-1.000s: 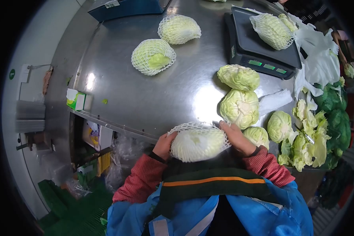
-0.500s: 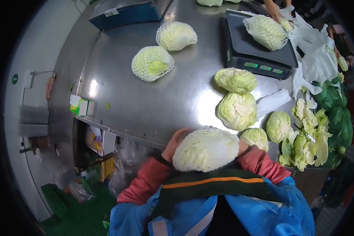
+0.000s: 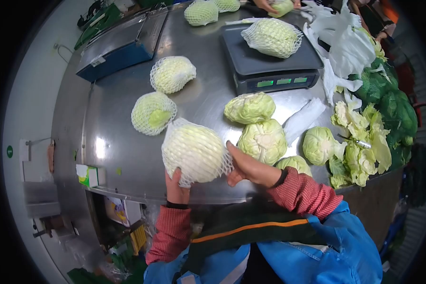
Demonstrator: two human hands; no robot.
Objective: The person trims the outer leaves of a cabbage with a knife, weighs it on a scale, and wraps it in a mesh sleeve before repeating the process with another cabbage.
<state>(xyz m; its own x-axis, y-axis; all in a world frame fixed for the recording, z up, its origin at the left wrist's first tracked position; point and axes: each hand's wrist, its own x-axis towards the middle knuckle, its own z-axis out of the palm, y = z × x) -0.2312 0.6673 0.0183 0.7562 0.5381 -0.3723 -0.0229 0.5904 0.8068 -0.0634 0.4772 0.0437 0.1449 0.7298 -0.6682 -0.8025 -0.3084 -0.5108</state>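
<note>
"White foam netting (image 3: 181,127) encloses the held cabbage (image 3: 196,152) in the head view. Which step is in hand?"

"Two-handed handling of a netted cabbage, judging by the posture. It is located at the near side of the steel table (image 3: 113,106), between the near netted cabbage (image 3: 151,114) on the left and the bare cabbage with the pale stem end (image 3: 264,142) on the right. Whether its underside rests on the steel cannot be determined."

"Specify the left grip."

"Left hand (image 3: 176,188): at the near left of the held cabbage, thumb laid up against the netting. The fingers are largely hidden behind and below. The hold appears to be cupped, opened to the width of the load."

"And the right?"

"Right hand (image 3: 248,166): at the right edge of the netting, thumb spread from the curled fingers. Contact appears light. Whether the fingertips pinch the mesh cannot be told."

"What does the next move call for?"

"In my judgement, even support from below and a controlled right side, since the mesh flares there and a round load could roll. Clearance matters too: the near netted cabbage sits just beside it, at the far left."

"Reference point beyond?"

"Far right: the digital scale (image 3: 238,59), bearing another netted cabbage (image 3: 273,39)."
</note>
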